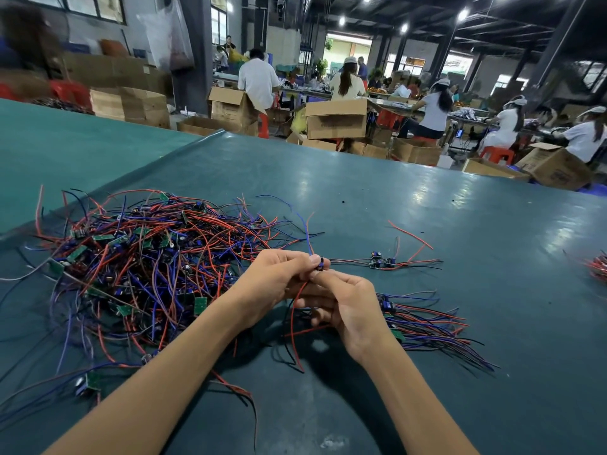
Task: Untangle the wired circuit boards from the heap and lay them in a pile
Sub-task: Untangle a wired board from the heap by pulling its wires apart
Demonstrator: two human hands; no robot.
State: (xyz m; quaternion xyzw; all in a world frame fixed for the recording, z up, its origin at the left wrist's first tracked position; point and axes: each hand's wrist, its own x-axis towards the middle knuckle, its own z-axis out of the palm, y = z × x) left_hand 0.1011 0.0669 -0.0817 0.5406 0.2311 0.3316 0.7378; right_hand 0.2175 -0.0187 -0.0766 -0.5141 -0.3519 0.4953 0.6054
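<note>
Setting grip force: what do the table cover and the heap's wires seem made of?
The table cover looks like smooth teal vinyl or rubbery sheet: glossy lamp glare, a raised fold. The heap's wires look plastic-insulated, red, blue and black, limp, lying in loose curves; cores hidden.

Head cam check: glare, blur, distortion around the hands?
Head view: ceiling-light glare streaks the green table; left hand, right hand and pinched circuit board sharp, dark shadow beneath; cardboard boxes upper left smeared; wide-angle tilts the pillars at right.
</note>
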